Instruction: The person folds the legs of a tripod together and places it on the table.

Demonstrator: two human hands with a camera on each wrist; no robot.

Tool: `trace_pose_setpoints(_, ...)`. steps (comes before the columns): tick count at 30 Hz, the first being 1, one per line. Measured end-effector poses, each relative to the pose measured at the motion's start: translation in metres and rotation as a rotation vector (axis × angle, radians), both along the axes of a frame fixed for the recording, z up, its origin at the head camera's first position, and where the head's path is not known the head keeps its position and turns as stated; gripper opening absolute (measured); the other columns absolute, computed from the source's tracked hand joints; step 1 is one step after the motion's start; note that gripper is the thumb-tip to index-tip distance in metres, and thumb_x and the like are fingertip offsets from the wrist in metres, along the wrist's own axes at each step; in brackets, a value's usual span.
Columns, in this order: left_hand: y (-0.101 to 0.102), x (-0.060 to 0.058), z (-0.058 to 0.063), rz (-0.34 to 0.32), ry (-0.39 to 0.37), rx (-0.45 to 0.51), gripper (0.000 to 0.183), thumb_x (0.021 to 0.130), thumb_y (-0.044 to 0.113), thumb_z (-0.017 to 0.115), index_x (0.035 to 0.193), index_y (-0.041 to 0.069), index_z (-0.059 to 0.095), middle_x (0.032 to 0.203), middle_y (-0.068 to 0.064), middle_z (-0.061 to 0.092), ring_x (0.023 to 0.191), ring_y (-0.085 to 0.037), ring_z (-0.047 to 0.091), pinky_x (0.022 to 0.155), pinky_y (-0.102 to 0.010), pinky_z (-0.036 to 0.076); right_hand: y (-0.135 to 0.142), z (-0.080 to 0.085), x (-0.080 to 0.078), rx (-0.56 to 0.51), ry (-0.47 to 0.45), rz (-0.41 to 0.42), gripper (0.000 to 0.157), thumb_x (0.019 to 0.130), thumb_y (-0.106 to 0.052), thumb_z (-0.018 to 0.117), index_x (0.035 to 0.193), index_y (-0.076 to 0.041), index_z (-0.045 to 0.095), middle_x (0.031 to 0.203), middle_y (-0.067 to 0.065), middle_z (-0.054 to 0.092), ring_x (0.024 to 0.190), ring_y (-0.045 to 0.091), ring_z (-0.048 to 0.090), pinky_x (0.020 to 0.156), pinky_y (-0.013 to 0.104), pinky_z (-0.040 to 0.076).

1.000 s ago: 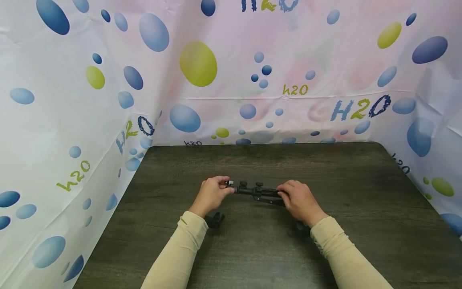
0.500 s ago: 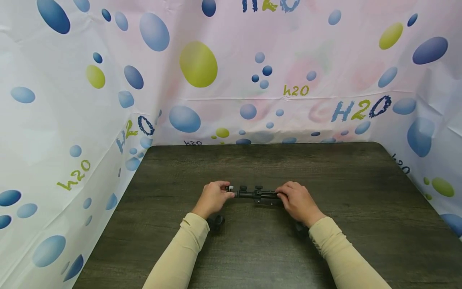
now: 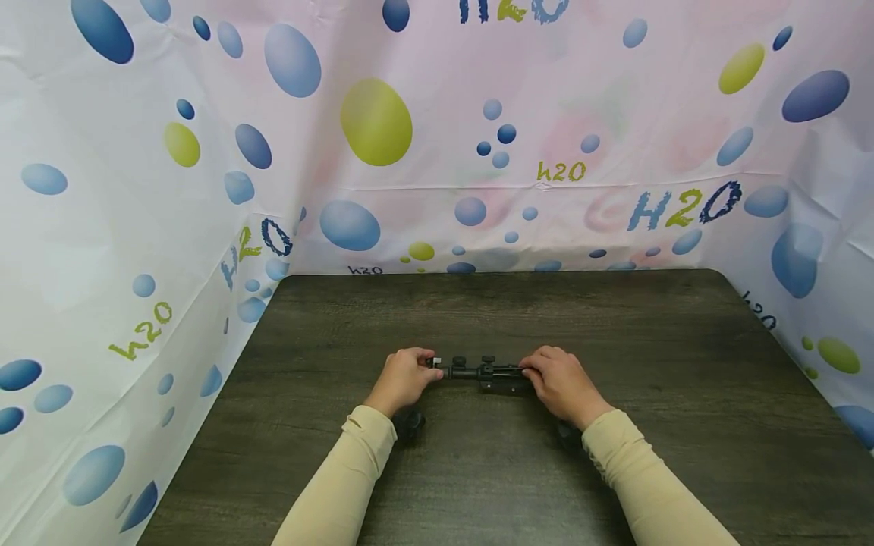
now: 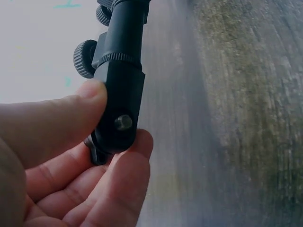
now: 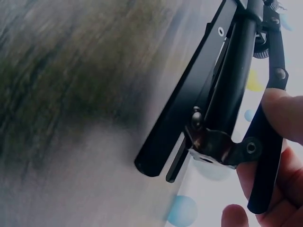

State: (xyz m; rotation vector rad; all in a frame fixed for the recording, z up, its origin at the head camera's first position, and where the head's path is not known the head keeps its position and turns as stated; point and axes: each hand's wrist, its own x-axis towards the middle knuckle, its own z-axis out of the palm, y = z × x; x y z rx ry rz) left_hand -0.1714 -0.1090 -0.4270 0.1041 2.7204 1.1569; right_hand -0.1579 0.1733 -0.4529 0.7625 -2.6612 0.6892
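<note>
A small black tripod (image 3: 466, 372) lies level between the two hands in the head view, its knobs upward. My left hand (image 3: 401, 381) pinches its head end; in the left wrist view the thumb and fingers hold the head block (image 4: 120, 101), with a metal pin on its face. My right hand (image 3: 563, 385) is at the leg end. The right wrist view shows the thumb and fingers gripping one flat leg (image 5: 267, 165), which stands slightly out from the centre tube (image 5: 232, 80). Another leg (image 5: 182, 109) angles out on the opposite side. A metal bracket joins the legs to the tube.
The dark wood-grain table (image 3: 492, 478) stretches under both arms. A white sheet (image 3: 437, 167) printed with blue and green spots hangs behind it and along both sides. Dark rounded things (image 3: 412, 423) show beneath the wrists; their kind cannot be told.
Both hands have come slightly lower in the head view, with the tripod between them. The tripod has turned more level, and its lower leg slants less than before.
</note>
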Motion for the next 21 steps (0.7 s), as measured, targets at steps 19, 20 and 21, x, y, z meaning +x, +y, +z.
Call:
trace_pose_setpoints(19,-0.0010,0.0001,-0.0084,0.023,-0.030,-0.019,0.039,0.091,0.015,0.076,0.126,0.000,0.067,0.111,-0.012,0.070,0.100,-0.026,0.067,0.084,-0.043,0.055,-0.0045,-0.0049,-0.0003,0.007,-0.067,-0.018,0.008,0.093,-0.004,0.070,0.099,-0.006,0.075,0.094,0.005,0.067,0.090,0.029,0.063,0.078,0.052,0.049)
trace_pose_setpoints(20,-0.0011,0.0000,-0.0090,0.025,-0.031,-0.020,0.039,0.091,0.016,0.076,0.126,0.000,0.067,0.111,-0.012,0.070,0.101,-0.026,0.067,0.085,-0.044,0.055,-0.0047,-0.0052,-0.0003,0.005,-0.067,-0.018,0.008,0.092,-0.004,0.070,0.099,-0.006,0.075,0.093,0.005,0.067,0.090,0.029,0.063,0.078,0.052,0.049)
trace_pose_setpoints(21,-0.0013,-0.0002,-0.0097,0.025,-0.031,-0.023,0.039,0.091,0.016,0.076,0.126,0.000,0.067,0.111,-0.012,0.070,0.101,-0.027,0.067,0.085,-0.044,0.054,-0.0050,-0.0056,-0.0003,0.002,-0.065,-0.016,0.008,0.092,-0.003,0.070,0.098,-0.006,0.075,0.093,0.005,0.067,0.089,0.029,0.063,0.078,0.052,0.049)
